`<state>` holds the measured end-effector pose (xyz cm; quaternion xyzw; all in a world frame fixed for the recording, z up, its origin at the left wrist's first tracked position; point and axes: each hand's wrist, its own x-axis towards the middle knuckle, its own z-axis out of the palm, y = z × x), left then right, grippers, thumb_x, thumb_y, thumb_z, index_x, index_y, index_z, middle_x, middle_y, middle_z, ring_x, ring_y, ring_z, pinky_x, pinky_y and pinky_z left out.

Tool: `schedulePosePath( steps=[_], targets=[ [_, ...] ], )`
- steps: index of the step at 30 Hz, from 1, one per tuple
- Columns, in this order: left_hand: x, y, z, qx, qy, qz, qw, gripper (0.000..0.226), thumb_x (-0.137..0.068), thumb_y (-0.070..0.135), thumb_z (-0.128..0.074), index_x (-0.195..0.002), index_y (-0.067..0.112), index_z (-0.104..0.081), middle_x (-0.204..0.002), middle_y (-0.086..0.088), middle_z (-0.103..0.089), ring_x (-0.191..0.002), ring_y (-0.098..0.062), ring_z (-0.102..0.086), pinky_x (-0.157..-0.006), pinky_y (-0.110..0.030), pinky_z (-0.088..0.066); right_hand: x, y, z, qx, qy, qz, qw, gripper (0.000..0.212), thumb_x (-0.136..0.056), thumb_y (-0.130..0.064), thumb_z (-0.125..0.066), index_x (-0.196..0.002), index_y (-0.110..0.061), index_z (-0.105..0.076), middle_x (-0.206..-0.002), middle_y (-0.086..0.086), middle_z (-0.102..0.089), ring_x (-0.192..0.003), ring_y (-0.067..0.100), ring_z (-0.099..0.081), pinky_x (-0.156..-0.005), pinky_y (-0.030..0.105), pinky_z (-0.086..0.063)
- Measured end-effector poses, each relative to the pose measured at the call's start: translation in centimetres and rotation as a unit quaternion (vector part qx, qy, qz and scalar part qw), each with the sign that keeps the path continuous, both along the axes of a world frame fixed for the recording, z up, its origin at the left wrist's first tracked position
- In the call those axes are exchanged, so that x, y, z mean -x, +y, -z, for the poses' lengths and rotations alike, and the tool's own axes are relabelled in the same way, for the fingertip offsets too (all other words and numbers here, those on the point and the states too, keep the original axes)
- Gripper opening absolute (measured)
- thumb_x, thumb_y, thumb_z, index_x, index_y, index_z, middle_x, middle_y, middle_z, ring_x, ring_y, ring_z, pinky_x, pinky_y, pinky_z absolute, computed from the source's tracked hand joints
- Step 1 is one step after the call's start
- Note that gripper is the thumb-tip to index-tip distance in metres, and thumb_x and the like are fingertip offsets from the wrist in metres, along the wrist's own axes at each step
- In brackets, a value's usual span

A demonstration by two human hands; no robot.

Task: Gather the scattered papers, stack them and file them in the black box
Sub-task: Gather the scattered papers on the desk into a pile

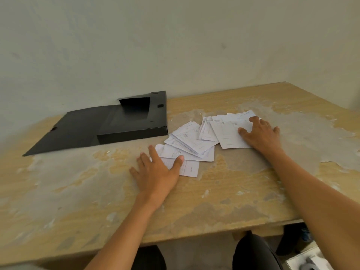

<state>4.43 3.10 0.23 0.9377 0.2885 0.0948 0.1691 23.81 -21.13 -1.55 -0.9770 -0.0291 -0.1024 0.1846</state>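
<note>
You are in the gathering step: your left hand [155, 173] and right hand [260, 132] lie flat, spread, on the papers [196, 143] mid-frame. Next, sweep them together toward the black box [116, 125], upper left.

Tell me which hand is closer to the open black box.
Left. The left hand lies flat just in front of the black box, at the papers' near end; the right hand presses the far end, farther away.

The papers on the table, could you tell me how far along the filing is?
Done: the black box lies open and holds no sheets. In hand: the left hand and right hand lie flat on the papers, which are fanned out, unstacked. Left: gathering, stacking, filing.
</note>
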Motion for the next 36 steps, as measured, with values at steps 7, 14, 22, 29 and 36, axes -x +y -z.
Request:
schedulePosePath(
  steps=[7, 14, 22, 29, 36],
  targets=[
    [1.4, -0.3, 0.7, -0.011, 0.030, -0.025, 0.999, 0.116, -0.073, 0.085, -0.031, -0.150, 0.000, -0.012, -0.160, -0.017, -0.007, -0.148, -0.031, 0.002, -0.116, -0.053, 0.003, 0.3, 0.2, 0.0, 0.009, -0.006, 0.011, 1.000, 0.065, -0.088, -0.059, -0.036, -0.135, -0.014, -0.039, -0.135, 0.018, -0.050, -0.129, 0.034, -0.041, -0.109, 0.056, -0.023],
    [-0.7, -1.1, 0.7, 0.059, -0.016, 0.003, 0.998, 0.099, -0.077, 0.073, -0.049, -0.149, 0.011, -0.018, -0.162, -0.009, -0.003, -0.148, -0.030, 0.007, -0.114, -0.056, 0.008, 0.4, 0.1, -0.1, 0.026, 0.002, 0.010, 1.000, 0.068, -0.086, -0.061, -0.038, -0.136, -0.014, -0.038, -0.136, 0.017, -0.050, -0.130, 0.034, -0.041, -0.109, 0.055, -0.023],
    [-2.4, -3.2, -1.5, 0.375, -0.271, 0.025, 0.886, 0.057, -0.089, 0.020, -0.065, -0.137, 0.021, -0.035, -0.118, 0.003, -0.062, -0.091, 0.001, -0.057, -0.070, -0.017, -0.048, 0.4, 0.1, -0.2, 0.026, 0.002, 0.007, 1.000, 0.068, -0.087, -0.060, -0.039, -0.137, -0.014, -0.038, -0.138, 0.017, -0.049, -0.132, 0.034, -0.039, -0.110, 0.056, -0.023],
    [-5.7, -3.2, -2.8, 0.646, -0.310, -0.157, 0.680, 0.050, -0.083, 0.021, -0.071, -0.125, 0.004, -0.051, -0.102, -0.012, -0.072, -0.082, -0.023, -0.071, -0.056, -0.032, -0.058, 0.6, 0.1, -0.2, 0.013, -0.009, 0.012, 1.000, 0.062, -0.090, -0.058, -0.035, -0.134, -0.015, -0.041, -0.134, 0.016, -0.052, -0.129, 0.033, -0.041, -0.108, 0.054, -0.024],
    [-7.8, -4.2, -2.7, 0.596, -0.324, -0.184, 0.712, 0.049, -0.083, -0.001, -0.067, -0.126, 0.006, -0.046, -0.112, -0.014, -0.067, -0.068, -0.018, -0.065, -0.033, -0.021, -0.047, 0.5, 0.5, -0.8, -0.002, 0.026, 0.023, 0.999, 0.064, -0.085, -0.056, -0.045, -0.136, -0.018, -0.037, -0.138, 0.014, -0.048, -0.131, 0.034, -0.038, -0.109, 0.055, -0.021]
  ],
)
